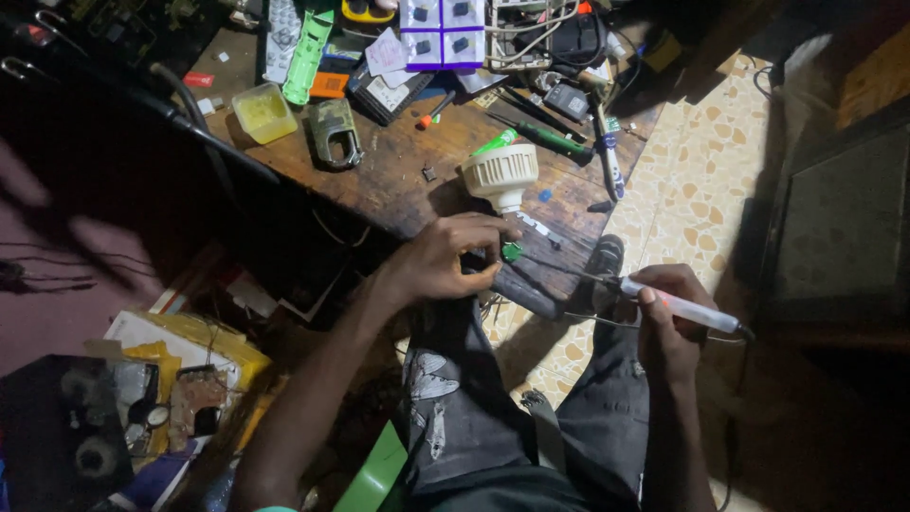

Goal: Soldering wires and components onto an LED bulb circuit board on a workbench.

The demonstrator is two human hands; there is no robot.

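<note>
The left hand (pixel 453 258) rests at the near edge of the wooden worktop (pixel 398 180), its fingers curled closed around a small green part (pixel 512 251) pinched at the fingertips. The right hand (pixel 669 322) is off the worktop's edge, above the tiled floor (pixel 701 190), closed in a pen-like grip on a white-handled soldering iron (pixel 678 305). The iron's thin metal tip (pixel 578 276) points left toward the green part and ends near it; whether they touch cannot be told.

Just behind the left hand, a white ribbed bulb housing (pixel 500 175) stands on the worktop with its narrow end toward the person. A green-handled tool (pixel 545 140) and a white pen-shaped tool (pixel 609 156) lie beside it to the right. Farther back sit a dull green padlock (pixel 335 133), a small yellow tray (pixel 263 113) and a purple-and-white card of small parts (pixel 442 33), among loose clutter.

Below the worktop, the person's legs in dark patterned trousers (pixel 455 398) fill the lower middle. To the left, a yellow box (pixel 204 341) holds mixed scraps, in deep shadow.
</note>
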